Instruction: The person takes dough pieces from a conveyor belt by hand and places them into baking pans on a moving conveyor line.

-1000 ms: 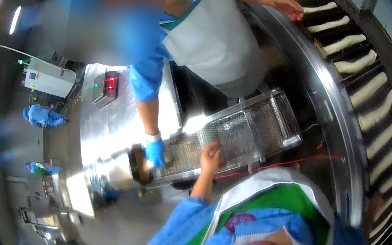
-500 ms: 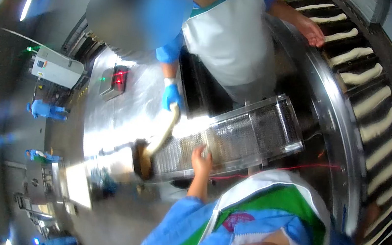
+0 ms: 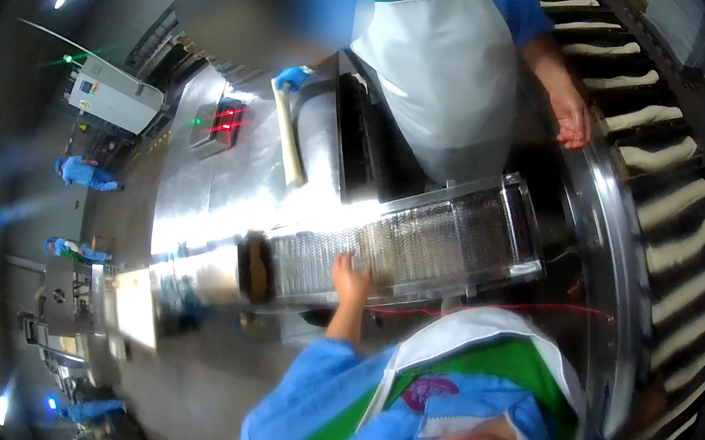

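My left hand point(image 3: 351, 280) is bare and reaches over the near edge of a long metal mesh conveyor point(image 3: 421, 242). Its fingers look apart, and nothing shows in them. At the right edge, a dim, blurred patch of skin beside the dough belt looks like my right hand point(image 3: 653, 406); its fingers cannot be made out. Pale dough strips point(image 3: 675, 287) lie in a row across the dark belt there. Across from me, a co-worker's blue-gloved hand point(image 3: 291, 78) holds one end of a long dough strip point(image 3: 288, 136) above the steel table.
A steel table point(image 3: 238, 178) carries a small device with red lit digits point(image 3: 220, 127). The co-worker's other hand point(image 3: 569, 115) hangs by the curved metal rail point(image 3: 612, 210). A red cord point(image 3: 492, 308) runs along my side. Other people stand far left near a white cabinet point(image 3: 115, 95).
The co-worker's gloved hand has carried the dough strip from the mesh conveyor's left end up over the steel table. My left hand has shifted slightly left. The whole view has turned a little.
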Demonstrator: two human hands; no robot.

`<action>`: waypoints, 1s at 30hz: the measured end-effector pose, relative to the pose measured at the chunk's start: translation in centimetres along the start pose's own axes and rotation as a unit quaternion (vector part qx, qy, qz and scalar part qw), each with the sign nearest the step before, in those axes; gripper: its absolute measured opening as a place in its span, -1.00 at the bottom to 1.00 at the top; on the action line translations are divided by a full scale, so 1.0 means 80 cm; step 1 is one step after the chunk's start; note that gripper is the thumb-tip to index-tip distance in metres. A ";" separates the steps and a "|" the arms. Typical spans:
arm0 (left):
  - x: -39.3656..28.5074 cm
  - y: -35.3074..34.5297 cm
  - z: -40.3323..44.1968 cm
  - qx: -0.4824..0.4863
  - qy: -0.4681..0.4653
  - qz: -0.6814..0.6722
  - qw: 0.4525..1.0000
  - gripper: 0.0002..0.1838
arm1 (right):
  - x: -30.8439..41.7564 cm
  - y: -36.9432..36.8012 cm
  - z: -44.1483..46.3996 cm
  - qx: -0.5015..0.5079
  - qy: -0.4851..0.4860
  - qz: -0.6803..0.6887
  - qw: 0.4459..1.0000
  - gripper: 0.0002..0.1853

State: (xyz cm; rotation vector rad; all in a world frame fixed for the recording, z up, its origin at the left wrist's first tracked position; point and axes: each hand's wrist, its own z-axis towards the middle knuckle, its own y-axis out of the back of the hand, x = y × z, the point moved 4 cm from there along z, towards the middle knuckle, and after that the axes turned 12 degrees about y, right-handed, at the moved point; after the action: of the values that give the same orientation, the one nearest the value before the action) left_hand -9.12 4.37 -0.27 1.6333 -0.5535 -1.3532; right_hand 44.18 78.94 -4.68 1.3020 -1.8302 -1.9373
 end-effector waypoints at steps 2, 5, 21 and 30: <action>0.011 -0.001 -0.002 0.006 0.009 0.017 1.000 -0.46 | 0.003 0.000 0.005 -0.055 0.024 0.009 0.998 -0.48; 0.017 0.000 -0.007 0.004 -0.008 -0.021 1.000 -0.48 | 0.002 -0.009 0.006 0.004 -0.077 0.112 0.991 -0.52; 0.027 0.001 -0.012 -0.016 0.027 -0.009 0.999 -0.49 | -0.001 0.035 0.017 -0.042 -0.267 0.259 0.927 -0.23; 0.037 0.010 -0.018 -0.033 0.040 0.019 0.998 -0.44 | 0.046 0.144 0.073 -0.214 -0.084 0.268 0.936 -0.33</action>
State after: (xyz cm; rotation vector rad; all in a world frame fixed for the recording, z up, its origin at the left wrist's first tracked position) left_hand -6.78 2.15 -1.15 1.6075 -0.4848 -1.2612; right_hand 33.14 78.14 2.90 0.4545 -1.4878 -2.0023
